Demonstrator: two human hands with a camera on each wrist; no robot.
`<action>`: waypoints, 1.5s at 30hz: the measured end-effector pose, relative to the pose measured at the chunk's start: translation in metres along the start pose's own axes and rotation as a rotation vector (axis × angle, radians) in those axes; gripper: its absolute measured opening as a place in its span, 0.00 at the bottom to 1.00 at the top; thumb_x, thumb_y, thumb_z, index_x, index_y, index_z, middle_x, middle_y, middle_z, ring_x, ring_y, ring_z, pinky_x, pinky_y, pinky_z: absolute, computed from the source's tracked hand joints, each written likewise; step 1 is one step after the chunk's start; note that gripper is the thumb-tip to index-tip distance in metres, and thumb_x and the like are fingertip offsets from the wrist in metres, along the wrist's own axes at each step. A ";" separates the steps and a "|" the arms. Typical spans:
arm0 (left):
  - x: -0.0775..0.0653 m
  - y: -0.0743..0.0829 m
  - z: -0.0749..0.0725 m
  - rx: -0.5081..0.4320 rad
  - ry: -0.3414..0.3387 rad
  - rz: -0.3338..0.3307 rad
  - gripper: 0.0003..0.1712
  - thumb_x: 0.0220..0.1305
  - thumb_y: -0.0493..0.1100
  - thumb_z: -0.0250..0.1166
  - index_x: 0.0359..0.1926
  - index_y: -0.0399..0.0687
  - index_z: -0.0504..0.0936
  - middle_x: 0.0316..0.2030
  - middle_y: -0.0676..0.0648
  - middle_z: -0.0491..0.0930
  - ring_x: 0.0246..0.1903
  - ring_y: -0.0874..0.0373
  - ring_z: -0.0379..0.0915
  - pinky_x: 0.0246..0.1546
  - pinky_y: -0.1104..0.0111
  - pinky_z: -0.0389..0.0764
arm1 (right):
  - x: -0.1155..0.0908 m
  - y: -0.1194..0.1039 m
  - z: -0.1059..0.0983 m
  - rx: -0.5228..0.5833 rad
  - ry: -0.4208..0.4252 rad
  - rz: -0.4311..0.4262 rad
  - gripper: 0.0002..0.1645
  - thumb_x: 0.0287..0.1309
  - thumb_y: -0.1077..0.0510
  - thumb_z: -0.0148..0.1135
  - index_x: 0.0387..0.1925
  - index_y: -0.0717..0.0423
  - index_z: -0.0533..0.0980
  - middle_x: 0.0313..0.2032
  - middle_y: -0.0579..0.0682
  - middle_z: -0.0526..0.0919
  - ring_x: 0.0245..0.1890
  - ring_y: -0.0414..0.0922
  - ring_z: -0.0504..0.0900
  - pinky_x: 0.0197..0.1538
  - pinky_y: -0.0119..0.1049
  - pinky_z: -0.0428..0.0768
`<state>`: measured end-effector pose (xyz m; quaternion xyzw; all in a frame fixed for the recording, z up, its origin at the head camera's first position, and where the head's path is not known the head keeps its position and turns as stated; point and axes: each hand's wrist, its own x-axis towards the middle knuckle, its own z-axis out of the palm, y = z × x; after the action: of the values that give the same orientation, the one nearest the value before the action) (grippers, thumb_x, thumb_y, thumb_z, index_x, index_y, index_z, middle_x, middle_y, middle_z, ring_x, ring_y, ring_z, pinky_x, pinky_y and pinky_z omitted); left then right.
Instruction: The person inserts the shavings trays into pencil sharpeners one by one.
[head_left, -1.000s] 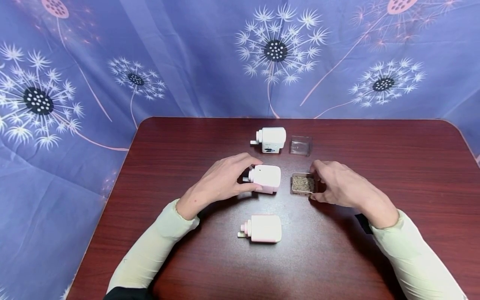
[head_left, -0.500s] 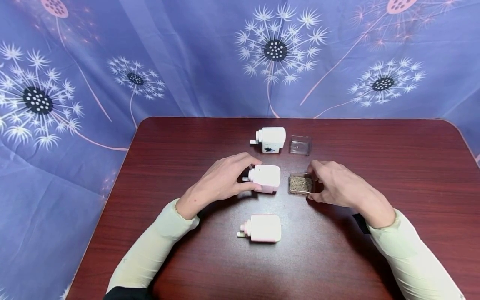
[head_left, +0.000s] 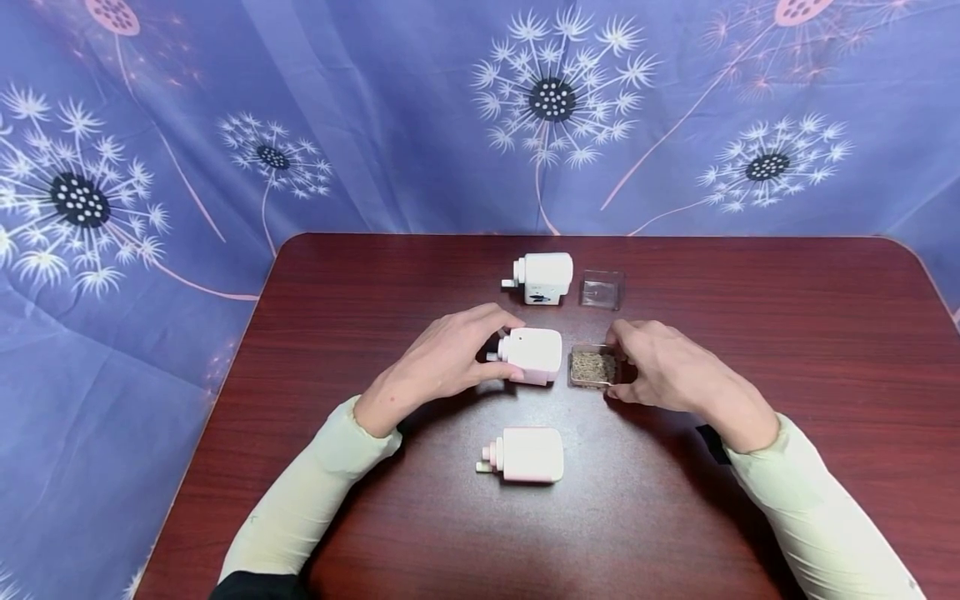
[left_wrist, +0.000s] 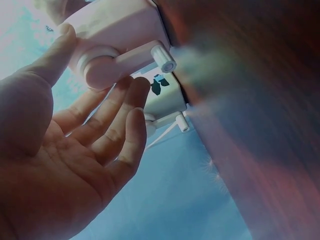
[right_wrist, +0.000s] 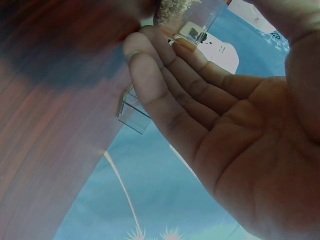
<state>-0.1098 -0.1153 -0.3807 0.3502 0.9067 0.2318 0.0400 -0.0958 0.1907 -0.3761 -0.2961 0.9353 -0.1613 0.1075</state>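
Observation:
Lying on the table, a pale pink crank pencil sharpener is held by my left hand, thumb on its near side and fingers on the far side. The sharpener's crank points back towards the palm in the left wrist view. Just right of the sharpener, a small gap away, is a clear plastic drawer filled with brownish shavings. My right hand pinches that drawer by its right end between thumb and fingers. Its far end is hidden in the right wrist view.
A white sharpener with a dark picture stands farther back, beside an empty clear drawer. Nearer the front lies another pale pink sharpener. The dark red table meets a blue dandelion-print cloth at its back edge.
My right hand has slid the drawer of shavings left, closer to the middle sharpener. The left hand and the sharpener it holds have stayed in place.

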 end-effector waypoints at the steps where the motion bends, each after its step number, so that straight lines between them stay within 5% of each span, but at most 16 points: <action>1: 0.000 0.000 0.000 0.000 -0.002 0.000 0.37 0.55 0.68 0.65 0.60 0.55 0.76 0.52 0.58 0.75 0.49 0.62 0.74 0.46 0.66 0.76 | 0.001 -0.001 0.000 0.002 -0.006 0.004 0.29 0.38 0.55 0.79 0.40 0.61 0.71 0.26 0.45 0.76 0.23 0.41 0.73 0.27 0.37 0.76; 45: 0.000 0.002 0.000 -0.022 0.011 -0.010 0.37 0.52 0.66 0.68 0.59 0.54 0.76 0.52 0.58 0.75 0.49 0.64 0.73 0.46 0.67 0.76 | 0.019 -0.018 0.011 0.031 0.017 -0.041 0.30 0.40 0.54 0.78 0.44 0.63 0.74 0.33 0.49 0.80 0.28 0.41 0.76 0.33 0.38 0.79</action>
<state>-0.1086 -0.1145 -0.3795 0.3439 0.9060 0.2435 0.0399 -0.0981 0.1634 -0.3822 -0.3123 0.9272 -0.1806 0.1009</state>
